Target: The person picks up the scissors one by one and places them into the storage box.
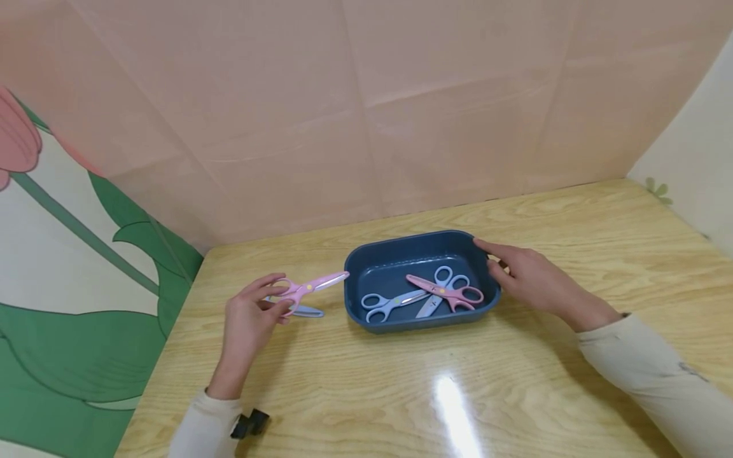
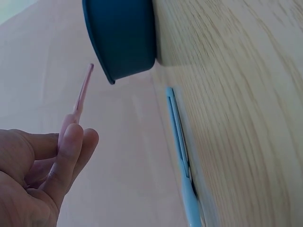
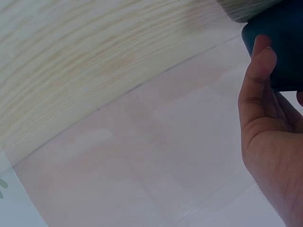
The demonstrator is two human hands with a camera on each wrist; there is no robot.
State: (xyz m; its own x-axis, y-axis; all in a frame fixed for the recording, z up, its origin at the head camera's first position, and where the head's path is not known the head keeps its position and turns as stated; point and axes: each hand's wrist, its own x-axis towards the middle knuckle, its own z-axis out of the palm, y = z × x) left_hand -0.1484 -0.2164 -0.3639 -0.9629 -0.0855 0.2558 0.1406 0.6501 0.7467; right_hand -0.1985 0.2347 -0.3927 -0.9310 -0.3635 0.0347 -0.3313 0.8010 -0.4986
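Note:
My left hand [image 1: 252, 315] pinches a pair of pink scissors [image 1: 309, 288] by the handles, raised over the table. Their blades point right, with the tip close to the left rim of a dark blue plastic bin [image 1: 395, 326]. A pair of light blue scissors [image 2: 182, 151] lies on the table below that hand, its handles mostly hidden in the head view. My right hand [image 1: 535, 280] holds the bin's right end, with fingers along the outer wall in the right wrist view. Inside the bin are light blue scissors [image 1: 389, 305], another light blue pair [image 1: 431, 306] and pink scissors [image 1: 452, 294] crossing over it.
The wood-grain table [image 1: 343, 394] backs onto a pinkish sheet [image 1: 286, 127]. On the left stands a panel with a painted flower and green leaves [image 1: 137, 267]. A white wall [image 1: 693, 159] borders the table's right side.

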